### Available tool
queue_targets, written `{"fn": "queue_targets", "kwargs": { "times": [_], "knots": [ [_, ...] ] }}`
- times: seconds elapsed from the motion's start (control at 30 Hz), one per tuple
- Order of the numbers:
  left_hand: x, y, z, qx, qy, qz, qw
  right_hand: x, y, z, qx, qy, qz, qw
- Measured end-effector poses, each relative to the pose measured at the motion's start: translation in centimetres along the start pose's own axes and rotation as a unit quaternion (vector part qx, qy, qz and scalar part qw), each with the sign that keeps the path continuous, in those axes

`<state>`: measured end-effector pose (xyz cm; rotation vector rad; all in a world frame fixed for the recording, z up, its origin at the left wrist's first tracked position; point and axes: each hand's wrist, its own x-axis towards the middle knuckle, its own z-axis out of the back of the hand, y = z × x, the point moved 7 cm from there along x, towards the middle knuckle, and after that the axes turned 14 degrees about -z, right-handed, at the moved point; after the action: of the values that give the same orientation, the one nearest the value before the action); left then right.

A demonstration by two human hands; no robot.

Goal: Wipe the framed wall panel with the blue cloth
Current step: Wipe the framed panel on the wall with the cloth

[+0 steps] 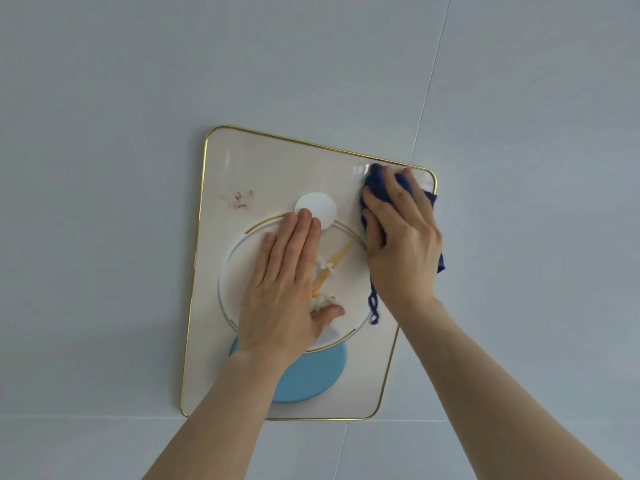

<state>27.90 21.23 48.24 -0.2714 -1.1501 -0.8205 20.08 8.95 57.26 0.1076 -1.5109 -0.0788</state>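
Right hand [401, 237] presses a bunched dark-blue cloth [375, 188] at the gold-framed cream wall panel [214, 271]'s upper-right corner; unwiped surface lies leftward, where the flat, empty left hand [287, 285] braces.

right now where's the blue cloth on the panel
In the head view the blue cloth is pressed under the right hand at the framed panel's upper right corner, right of the white disc.

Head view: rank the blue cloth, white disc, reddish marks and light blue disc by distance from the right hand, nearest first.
From the right hand, at the panel's upper right:
1. blue cloth, pressed under that hand at the top right corner.
2. white disc, to its left, by the left hand's fingertips.
3. and 4. reddish marks, upper left, and light blue disc, bottom centre: too close to call.
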Motion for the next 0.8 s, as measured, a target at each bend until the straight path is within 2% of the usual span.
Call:
{"fn": "queue_targets", "kwargs": {
  "times": [0.13, 0.3, 0.47, 0.63, 0.73, 0.8],
  "knots": [
    [0.1, 0.1, 0.1, 0.0, -0.002, 0.005, 1.0, -3.1, 0.1, -0.4, 0.006, 0.061, 0.092, 0.994],
    [0.1, -0.1, 0.5, -0.001, 0.004, 0.011, 1.0, -6.0, 0.1, 0.0, -0.017, 0.084, 0.086, 0.993],
    [0.1, -0.3, 1.5, -0.03, 0.018, 0.007, 0.999, -10.4, 0.2, 0.9, -0.121, 0.135, 0.123, 0.976],
    [-0.1, 0.0, 2.9, -0.08, 0.076, -0.025, 0.994, -10.7, 1.9, 1.4, -0.214, 0.224, 0.115, 0.944],
    [-0.2, 0.8, 4.9, -0.062, 0.066, -0.04, 0.995, -9.8, 1.9, 1.4, -0.166, 0.298, -0.006, 0.94],
    [-0.5, 2.0, 7.1, -0.031, -0.001, -0.027, 0.999, -8.6, 1.6, 2.2, -0.035, 0.275, -0.142, 0.95]
  ]
}}
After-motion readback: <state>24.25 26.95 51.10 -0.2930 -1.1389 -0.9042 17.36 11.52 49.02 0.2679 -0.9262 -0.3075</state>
